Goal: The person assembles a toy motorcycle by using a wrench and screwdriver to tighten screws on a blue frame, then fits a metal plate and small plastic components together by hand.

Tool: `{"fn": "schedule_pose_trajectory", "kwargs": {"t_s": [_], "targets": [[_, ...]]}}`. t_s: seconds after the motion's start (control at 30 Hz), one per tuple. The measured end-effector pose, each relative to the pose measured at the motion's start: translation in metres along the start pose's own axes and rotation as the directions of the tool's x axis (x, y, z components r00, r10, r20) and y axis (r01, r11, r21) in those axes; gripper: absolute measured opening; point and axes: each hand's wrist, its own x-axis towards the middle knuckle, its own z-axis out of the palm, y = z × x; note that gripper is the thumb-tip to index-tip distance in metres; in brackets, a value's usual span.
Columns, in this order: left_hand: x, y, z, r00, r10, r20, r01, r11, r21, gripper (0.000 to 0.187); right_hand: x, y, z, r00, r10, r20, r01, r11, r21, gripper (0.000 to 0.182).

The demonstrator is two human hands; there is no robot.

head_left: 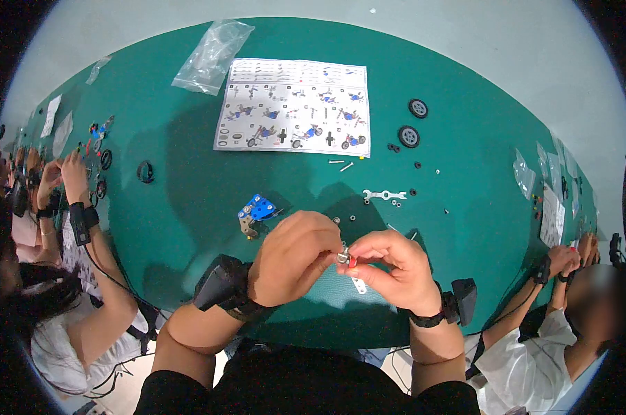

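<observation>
The small silver metal part with a red piece [345,259] sits pinched between both hands just above the near edge of the green felt table [181,200], the left hand [293,257] closing narrow fingertips on its left side and the right hand [394,270] gripping it together with a perforated white metal strip [358,284]. Because the hold is by fingertips alone, a slip could likely drop the part off that near edge. It could also roll among the loose black nuts [396,203] lying farther in on the table beside the flat white spanner [383,195].

Both forearms reach forward, each wrist wearing a dark band. The left hand [295,257] is curled, fingertips pinched toward the right hand [392,270], whose fingers pinch back, nearly touching.
</observation>
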Motion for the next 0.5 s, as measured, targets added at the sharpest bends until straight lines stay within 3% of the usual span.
{"fn": "schedule_pose_trajectory", "kwargs": {"t_s": [0.13,0.23,0.5], "targets": [[-0.0020,-0.0008,0.0043,0.992,-0.125,0.026,0.128,0.972,-0.197,0.023,-0.0003,-0.0008,-0.0018,0.999,0.044,0.027,-0.046,0.997,0.062,0.024],[-0.0025,-0.0044,0.0047,0.990,-0.142,0.014,0.140,0.954,-0.264,0.018,0.0017,0.0006,-0.0021,0.996,0.079,0.030,-0.082,0.989,0.120,0.023],[-0.0098,-0.0043,0.0081,0.936,-0.341,0.090,0.345,0.830,-0.439,0.013,0.0042,0.0064,-0.0001,0.992,0.120,0.032,-0.124,0.953,0.278,0.024]]}}
